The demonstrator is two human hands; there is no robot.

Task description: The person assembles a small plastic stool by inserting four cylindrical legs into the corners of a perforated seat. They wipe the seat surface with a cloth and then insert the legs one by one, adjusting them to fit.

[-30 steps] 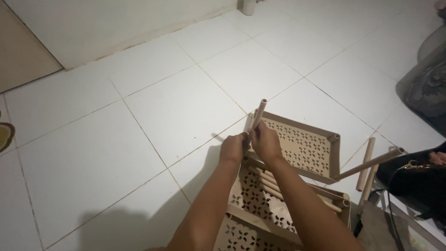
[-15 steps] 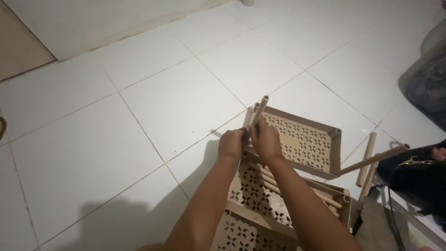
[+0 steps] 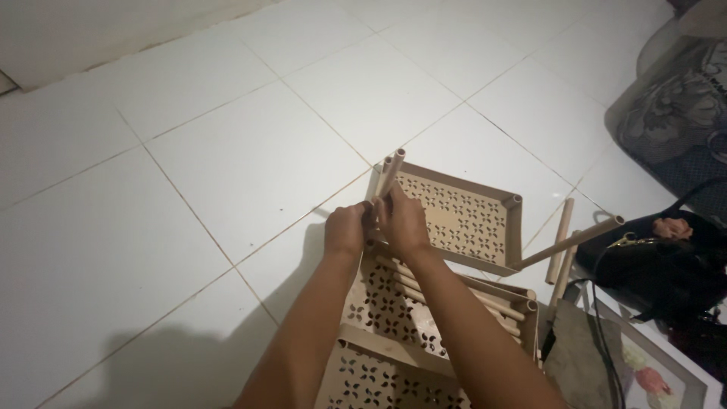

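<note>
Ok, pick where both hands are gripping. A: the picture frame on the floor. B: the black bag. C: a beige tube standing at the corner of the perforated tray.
C: the left hand and right hand close around the beige tube at the perforated tray corner.

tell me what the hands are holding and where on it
Both hands, left hand and right hand, grip a beige plastic tube around its lower part, at the corner of the perforated tray.

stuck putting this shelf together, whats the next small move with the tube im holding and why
Probably press the tube straight down into the tray corner. Both hands, left and right, grip it low at that corner, and it leans a little, unlike the seated tube opposite.
</note>
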